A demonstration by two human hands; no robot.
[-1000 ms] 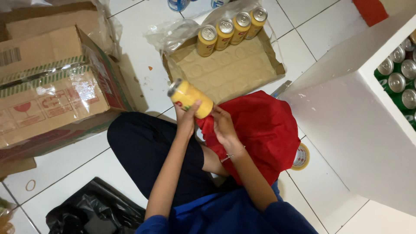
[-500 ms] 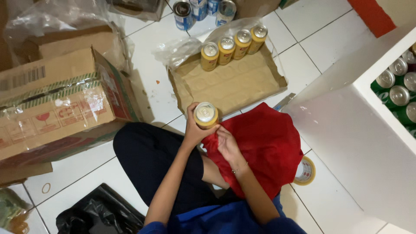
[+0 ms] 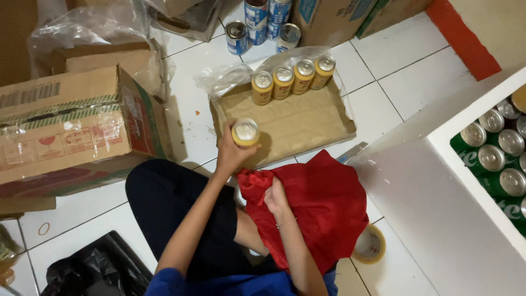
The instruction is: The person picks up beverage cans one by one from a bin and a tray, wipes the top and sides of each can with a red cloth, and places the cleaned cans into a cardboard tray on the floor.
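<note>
My left hand [image 3: 230, 151] grips a yellow can [image 3: 245, 132], held upright over the near left corner of a shallow cardboard tray [image 3: 304, 123]. Several more yellow cans [image 3: 293, 77] stand in a row along the tray's far edge. My right hand [image 3: 275, 198] clutches a bunched part of a red cloth [image 3: 323, 205] that lies across my lap and the floor. I sit on white tiles in dark trousers [image 3: 181, 211].
A large taped cardboard box [image 3: 71, 131] stands at the left. Blue cans [image 3: 263, 24] and more boxes sit at the back. A white cooler [image 3: 438, 181] holding green cans [image 3: 493, 156] is on the right. A tape roll [image 3: 370, 245] lies near it, and a black bag [image 3: 93, 271] lower left.
My left hand has turned the yellow can from lying sideways to upright and carried it forward over the tray. My right hand stays on the red cloth.
</note>
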